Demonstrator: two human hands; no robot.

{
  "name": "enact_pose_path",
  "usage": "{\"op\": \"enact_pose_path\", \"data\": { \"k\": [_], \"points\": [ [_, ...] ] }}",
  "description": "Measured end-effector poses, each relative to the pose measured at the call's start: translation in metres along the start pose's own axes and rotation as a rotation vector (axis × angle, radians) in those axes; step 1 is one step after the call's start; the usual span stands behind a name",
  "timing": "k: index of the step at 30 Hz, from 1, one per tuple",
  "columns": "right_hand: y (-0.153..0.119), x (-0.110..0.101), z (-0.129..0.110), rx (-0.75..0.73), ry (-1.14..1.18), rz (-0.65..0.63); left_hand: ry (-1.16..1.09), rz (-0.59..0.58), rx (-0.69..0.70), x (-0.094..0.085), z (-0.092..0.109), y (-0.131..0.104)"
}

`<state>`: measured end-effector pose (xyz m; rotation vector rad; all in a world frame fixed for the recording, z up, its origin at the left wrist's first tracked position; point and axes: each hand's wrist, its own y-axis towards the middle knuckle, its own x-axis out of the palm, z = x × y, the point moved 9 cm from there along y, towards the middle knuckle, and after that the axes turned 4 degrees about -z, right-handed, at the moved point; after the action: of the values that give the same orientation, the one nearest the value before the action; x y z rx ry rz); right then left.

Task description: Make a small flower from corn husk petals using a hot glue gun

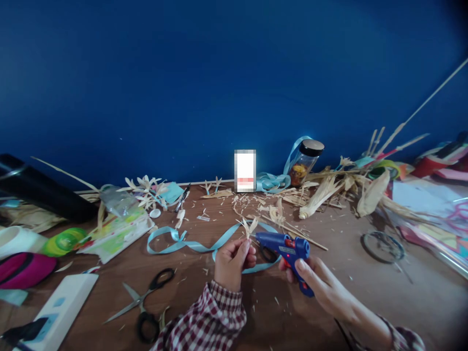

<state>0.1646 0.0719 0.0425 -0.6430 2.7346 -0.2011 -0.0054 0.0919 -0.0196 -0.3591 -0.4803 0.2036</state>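
Observation:
Between the thumb and fingers of my left hand (236, 258) is a small husk flower (248, 227) with pale pointed petals, held upright. My right hand (323, 282) is wrapped round the grip of a blue glue gun (283, 244) with a lit red light. The gun's nozzle points left and is right beside the base of the flower; whether they touch is hard to tell. A light blue ribbon (197, 245) curls over the brown table (197, 302) behind and around my left hand.
Black-handled scissors (141, 301) lie open at the left, near a white power strip (68, 307). A lidded jar (305, 163) leans by the blue wall. Corn husks (321, 195) and scraps spread across the back. A wire ring (383, 246) lies at the right.

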Motion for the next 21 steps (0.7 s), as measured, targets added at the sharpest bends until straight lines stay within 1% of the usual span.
{"op": "enact_pose_path", "data": {
  "k": [4, 8, 15, 21],
  "points": [
    [0.001, 0.000, 0.006, 0.011, -0.016, 0.009, 0.000, -0.012, 0.007, 0.002, 0.001, -0.002],
    [0.001, 0.000, 0.008, 0.012, -0.044, 0.028, -0.001, -0.042, -0.032, 0.002, -0.002, -0.001],
    [-0.001, 0.000, -0.001, -0.012, 0.029, 0.019, -0.001, 0.003, -0.037, -0.004, -0.001, 0.002],
    [-0.005, -0.006, -0.006, -0.030, -0.010, 0.020, -0.013, -0.007, -0.021, -0.003, -0.001, 0.003]
  ]
}}
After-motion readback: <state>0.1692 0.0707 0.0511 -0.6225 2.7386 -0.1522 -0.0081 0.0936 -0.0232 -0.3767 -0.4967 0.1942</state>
